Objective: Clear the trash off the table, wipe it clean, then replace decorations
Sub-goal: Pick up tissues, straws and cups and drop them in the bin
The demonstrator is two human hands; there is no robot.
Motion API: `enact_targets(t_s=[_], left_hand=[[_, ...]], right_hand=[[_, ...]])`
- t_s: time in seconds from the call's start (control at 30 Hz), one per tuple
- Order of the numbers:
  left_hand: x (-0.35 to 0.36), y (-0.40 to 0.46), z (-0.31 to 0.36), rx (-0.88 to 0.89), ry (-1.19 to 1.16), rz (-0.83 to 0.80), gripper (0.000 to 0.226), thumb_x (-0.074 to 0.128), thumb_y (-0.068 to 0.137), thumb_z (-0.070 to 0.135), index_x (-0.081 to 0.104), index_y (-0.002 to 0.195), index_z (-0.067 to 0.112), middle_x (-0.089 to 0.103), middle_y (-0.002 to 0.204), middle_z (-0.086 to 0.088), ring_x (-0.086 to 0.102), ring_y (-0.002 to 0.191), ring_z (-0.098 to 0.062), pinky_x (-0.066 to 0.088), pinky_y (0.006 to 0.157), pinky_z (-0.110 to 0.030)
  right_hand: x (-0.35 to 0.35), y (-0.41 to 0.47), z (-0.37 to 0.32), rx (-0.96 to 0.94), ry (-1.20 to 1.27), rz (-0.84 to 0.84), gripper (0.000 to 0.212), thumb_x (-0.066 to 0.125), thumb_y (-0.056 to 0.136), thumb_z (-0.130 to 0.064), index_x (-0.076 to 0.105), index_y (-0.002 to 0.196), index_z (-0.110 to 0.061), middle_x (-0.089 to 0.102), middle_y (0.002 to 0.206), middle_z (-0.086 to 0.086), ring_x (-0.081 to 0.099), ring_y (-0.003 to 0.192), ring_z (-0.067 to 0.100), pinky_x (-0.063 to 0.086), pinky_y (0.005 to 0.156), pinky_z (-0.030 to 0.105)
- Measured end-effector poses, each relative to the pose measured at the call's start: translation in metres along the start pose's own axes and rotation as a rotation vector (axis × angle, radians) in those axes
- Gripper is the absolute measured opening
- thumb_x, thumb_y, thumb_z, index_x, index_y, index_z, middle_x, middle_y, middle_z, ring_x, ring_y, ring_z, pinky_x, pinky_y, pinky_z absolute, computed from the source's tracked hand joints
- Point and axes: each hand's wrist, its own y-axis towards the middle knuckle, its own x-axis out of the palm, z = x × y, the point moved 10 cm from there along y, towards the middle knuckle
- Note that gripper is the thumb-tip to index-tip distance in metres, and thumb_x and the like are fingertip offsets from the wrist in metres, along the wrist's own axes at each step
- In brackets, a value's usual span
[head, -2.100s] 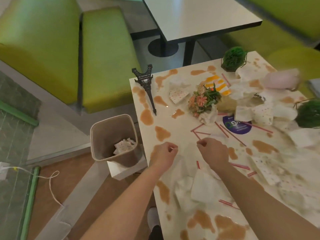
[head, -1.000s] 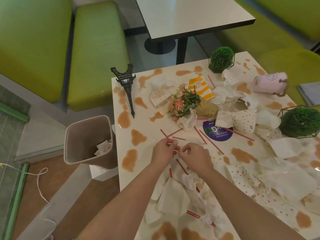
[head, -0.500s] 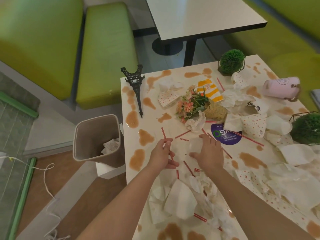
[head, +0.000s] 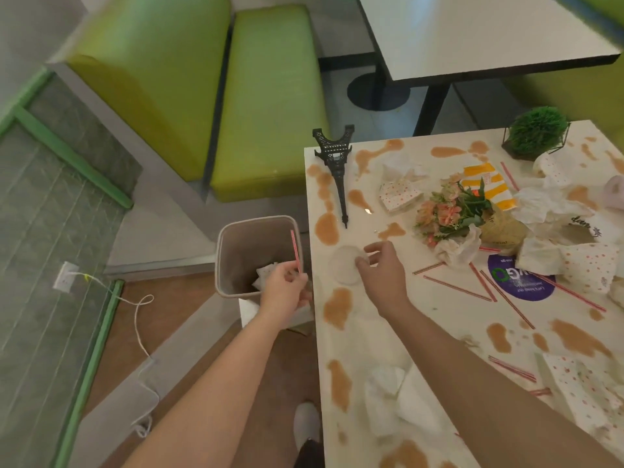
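Clearly the job is only at its start. The left hand [head: 283, 288] has its grip pinched on a red-striped straw [head: 295, 250], held upright over the mouth of the bin [head: 225, 253] that stands on the floor just left of the desk [head: 378, 336]; a few crumpled papers already lie at the bottom of the bin. The right hand [head: 381, 272] hovers over the near-left part of the desk, fingers loosely curled, its fingertips touching or pinching the edge of a pale round lid [head: 344, 265]; which of the two cannot be told, as the hand is blurred.

Outward from there, most of the trash is untouched. More straws [head: 456, 288] lie scattered in the middle of the desk and near its right edge, crumpled napkins [head: 395, 396] sit near the person, and dotted paper wrappers [head: 398, 194] and tissue are heaped toward the far right. Brown spills [head: 327, 228] blot the desk from far to near, so the wiping has not begun.

The decorations are not yet dealt with: the small black tower model [head: 336, 167] lies on its side at the far left, the flower bouquet [head: 450, 211] lies among the paper, and a green ball plant [head: 537, 131] stands at the far edge. By my judgement, the clearing is barely begun, and wiping and resetting remain.
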Motion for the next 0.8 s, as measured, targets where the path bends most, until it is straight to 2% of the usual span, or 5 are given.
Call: enact_targets(t_s=[0.23,0.4,0.57,0.73,0.8], left_hand=[[-0.090,0.050,-0.003,-0.005,0.154,0.148,0.027,0.062,0.094,0.016,0.061,0.120,0.011,0.066,0.085,-0.004,0.058,0.062,-0.017,0.054,0.065,-0.033],[-0.112,0.064,-0.011,-0.043,0.204,0.107,0.030,0.060,0.094,0.027,0.059,0.123,0.021,0.066,0.110,-0.002,0.063,0.091,-0.018,0.055,0.089,-0.038],[-0.119,0.065,-0.009,0.037,0.246,0.152,0.011,0.052,0.097,0.033,0.060,0.102,0.028,0.066,0.102,0.008,0.064,0.095,-0.016,0.054,0.090,-0.040],[-0.103,0.059,-0.001,0.100,0.338,0.111,0.011,0.051,0.096,0.037,0.059,0.098,0.031,0.067,0.101,0.007,0.064,0.093,-0.018,0.053,0.088,-0.041],[-0.093,0.056,0.000,0.104,0.336,0.074,0.010,0.051,0.095,0.038,0.059,0.095,0.033,0.067,0.098,0.008,0.064,0.092,-0.017,0.053,0.088,-0.042]], right_hand=[[0.082,0.001,-0.024,0.034,-0.051,-0.068,0.021,0.060,0.094,-0.019,0.048,0.112,-0.018,0.052,0.083,-0.007,0.051,0.071,0.004,0.032,0.051,0.013],[0.122,0.006,-0.033,0.050,-0.073,-0.084,0.019,0.059,0.093,-0.018,0.049,0.109,-0.021,0.060,0.095,0.001,0.061,0.087,0.018,0.037,0.054,0.018],[0.151,0.009,-0.034,0.064,-0.064,-0.079,0.020,0.058,0.093,-0.014,0.051,0.111,-0.020,0.063,0.111,0.006,0.060,0.097,0.021,0.051,0.076,0.028],[0.171,-0.001,-0.021,0.087,-0.176,-0.252,0.044,0.055,0.098,-0.018,0.049,0.140,-0.013,0.054,0.139,0.005,0.051,0.127,0.021,0.040,0.101,0.028],[0.157,-0.002,-0.015,0.083,-0.155,-0.194,0.037,0.056,0.096,-0.018,0.056,0.133,-0.014,0.060,0.131,0.005,0.056,0.120,0.020,0.043,0.095,0.027]])
